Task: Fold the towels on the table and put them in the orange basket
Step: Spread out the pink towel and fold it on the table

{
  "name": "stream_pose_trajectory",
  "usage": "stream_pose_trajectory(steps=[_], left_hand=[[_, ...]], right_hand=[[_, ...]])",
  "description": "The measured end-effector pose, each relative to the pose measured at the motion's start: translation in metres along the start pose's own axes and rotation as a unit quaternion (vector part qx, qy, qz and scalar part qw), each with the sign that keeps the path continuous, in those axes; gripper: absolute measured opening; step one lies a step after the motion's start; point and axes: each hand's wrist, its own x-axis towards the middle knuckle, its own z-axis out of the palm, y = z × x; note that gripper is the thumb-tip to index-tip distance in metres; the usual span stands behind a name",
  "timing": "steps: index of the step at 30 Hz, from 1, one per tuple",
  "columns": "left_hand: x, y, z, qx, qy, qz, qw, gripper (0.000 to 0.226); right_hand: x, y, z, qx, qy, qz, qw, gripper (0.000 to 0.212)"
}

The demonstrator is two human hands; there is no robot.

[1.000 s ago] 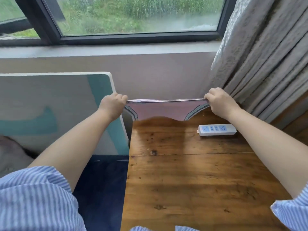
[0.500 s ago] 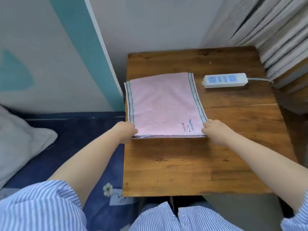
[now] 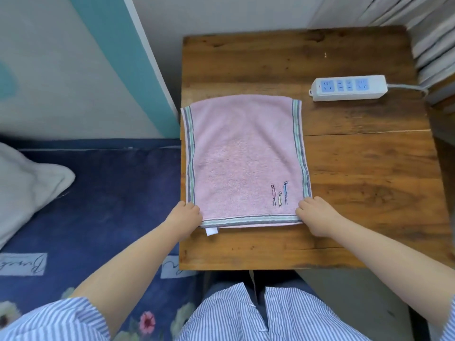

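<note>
The folded pink terry towel (image 3: 246,158) is gripped at its near corners by curled left hand (image 3: 185,217) and right hand (image 3: 316,214) on the brown wooden table (image 3: 369,168).

The pink towel (image 3: 243,158) covers the left-middle of the wooden surface (image 3: 369,183). Bare wood lies open beyond it, to its right, and along the near edge. A white power strip (image 3: 349,87) with its cord sits far right. A leaning board (image 3: 118,57) flanks the left; curtain folds (image 3: 428,33) crowd the far-right corner.
</note>
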Motion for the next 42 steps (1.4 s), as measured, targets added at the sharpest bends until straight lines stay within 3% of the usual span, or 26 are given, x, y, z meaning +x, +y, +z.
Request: stream_pose_trajectory(steps=[3, 5, 9, 10, 13, 15, 17, 26, 30, 33, 37, 39, 42], left_hand=[[0.002, -0.006, -0.010, -0.022, -0.056, 0.031, 0.998, 0.035], [0.009, -0.017, -0.026, -0.058, -0.053, 0.016, 0.997, 0.027], [0.038, -0.046, -0.070, -0.164, 0.091, -0.088, 0.978, 0.014], [0.048, -0.051, -0.079, -0.214, 0.137, -0.117, 0.960, 0.019], [0.082, -0.061, -0.101, -0.337, 0.246, -0.178, 0.891, 0.034], [0.106, -0.063, -0.109, -0.385, 0.282, -0.205, 0.855, 0.041], [0.127, -0.062, -0.109, -0.396, 0.290, -0.227, 0.841, 0.047], [0.139, -0.086, -0.060, -0.323, 0.282, -0.214, 0.878, 0.074], [0.138, -0.103, -0.060, -0.310, 0.273, -0.188, 0.891, 0.078], [0.136, -0.105, -0.063, -0.305, 0.272, -0.184, 0.894, 0.080], [0.136, -0.102, -0.083, -0.324, 0.298, -0.196, 0.876, 0.078], [0.144, -0.102, -0.096, -0.334, 0.321, -0.199, 0.863, 0.064], [0.162, -0.101, -0.110, -0.347, 0.320, -0.208, 0.857, 0.055]], right_hand=[[0.003, 0.006, -0.011, 0.019, -0.009, -0.029, 0.999, 0.031], [0.011, 0.016, -0.026, 0.048, 0.041, -0.031, 0.998, 0.033], [0.041, 0.036, -0.066, 0.127, 0.253, -0.002, 0.959, 0.013], [0.050, 0.039, -0.076, 0.140, 0.298, 0.001, 0.944, 0.008], [0.084, 0.041, -0.100, 0.192, 0.350, 0.012, 0.917, 0.022], [0.114, 0.039, -0.110, 0.246, 0.344, 0.030, 0.906, 0.037], [0.139, 0.037, -0.113, 0.271, 0.311, 0.046, 0.910, 0.051], [0.160, 0.061, -0.090, 0.210, 0.262, 0.030, 0.941, 0.061], [0.155, 0.098, -0.082, 0.208, 0.235, 0.074, 0.947, 0.056], [0.156, 0.117, -0.084, 0.227, 0.257, 0.105, 0.934, 0.053], [0.156, 0.135, -0.105, 0.263, 0.335, 0.191, 0.884, 0.054], [0.157, 0.147, -0.118, 0.256, 0.330, 0.221, 0.881, 0.037], [0.158, 0.164, -0.137, 0.239, 0.284, 0.205, 0.905, 0.013]])
